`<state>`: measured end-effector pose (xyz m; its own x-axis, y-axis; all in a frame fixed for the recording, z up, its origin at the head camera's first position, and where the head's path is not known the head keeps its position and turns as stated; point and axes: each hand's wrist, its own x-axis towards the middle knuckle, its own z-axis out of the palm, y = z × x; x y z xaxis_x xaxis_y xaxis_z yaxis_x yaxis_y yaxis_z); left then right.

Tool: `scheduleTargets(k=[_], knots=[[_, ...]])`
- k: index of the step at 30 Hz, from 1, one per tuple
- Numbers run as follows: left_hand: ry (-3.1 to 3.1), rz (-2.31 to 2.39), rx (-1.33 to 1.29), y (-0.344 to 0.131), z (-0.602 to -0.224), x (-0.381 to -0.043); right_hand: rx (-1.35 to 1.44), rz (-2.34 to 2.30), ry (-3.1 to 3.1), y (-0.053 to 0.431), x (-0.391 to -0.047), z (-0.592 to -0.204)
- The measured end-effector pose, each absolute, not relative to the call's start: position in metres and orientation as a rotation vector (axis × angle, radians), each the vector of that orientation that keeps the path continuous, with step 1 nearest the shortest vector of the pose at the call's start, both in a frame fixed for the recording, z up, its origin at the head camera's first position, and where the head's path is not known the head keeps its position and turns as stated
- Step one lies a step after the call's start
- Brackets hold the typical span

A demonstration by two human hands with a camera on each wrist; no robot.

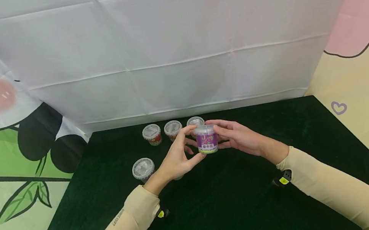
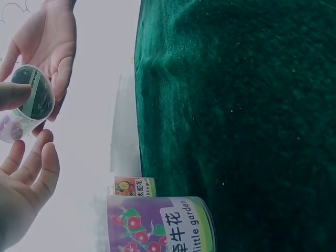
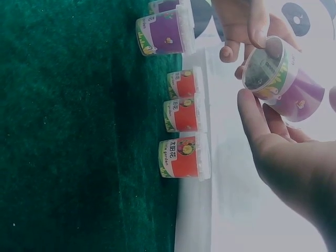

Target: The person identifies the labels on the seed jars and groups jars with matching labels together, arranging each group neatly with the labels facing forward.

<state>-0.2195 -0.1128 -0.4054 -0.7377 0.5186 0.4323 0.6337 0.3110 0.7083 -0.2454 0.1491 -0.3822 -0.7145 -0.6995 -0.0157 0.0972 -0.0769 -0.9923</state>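
A small plastic cup with a purple flower label and a clear lid is held above the table between both hands. My left hand pinches it from the left, the thumb low and the index finger up by the lid. In the right wrist view the left thumb presses on the cup's dark base. From the other side, my right hand grips the cup, its thumb near the lid's rim. The cup is tilted in that wrist view, with right-hand fingers along its side.
Three red-labelled cups stand in a row at the back of the dark green cloth. Nearer are purple-labelled cups; one lidded cup sits left of my left wrist. White fabric hangs behind the table.
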Motion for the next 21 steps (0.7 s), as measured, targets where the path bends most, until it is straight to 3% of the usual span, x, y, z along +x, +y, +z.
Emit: scheduleTargets(k=[21], knots=[[-2.446,-1.446,-1.083,-0.117,-0.4073,-0.2201,-0.657,-1.838,1.635,0.1467,-0.2462,-0.3841]])
